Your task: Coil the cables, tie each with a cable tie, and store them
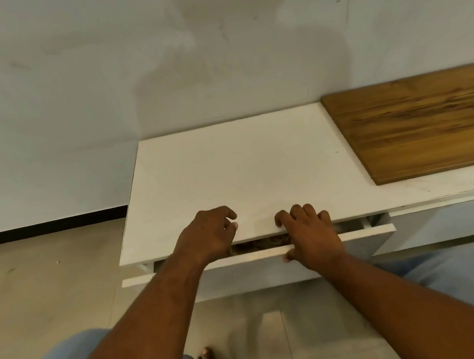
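Note:
A low white cabinet (247, 171) stands against the wall, its top drawer (241, 259) pulled out by a narrow gap. Something brownish (257, 244) shows in that gap, too hidden to identify; no cable or cable tie is plainly visible. My left hand (207, 234) hovers over the cabinet's front edge with loosely curled fingers and holds nothing. My right hand (311, 232) spans the gap. Its fingertips rest on the cabinet top and its thumb presses against the drawer front.
A brown wooden board (424, 123) lies on the cabinet top at the right. A second white drawer front (457, 220) adjoins on the right. Tiled floor (45, 284) spreads to the left, and my knees in blue jeans (473, 267) are close below.

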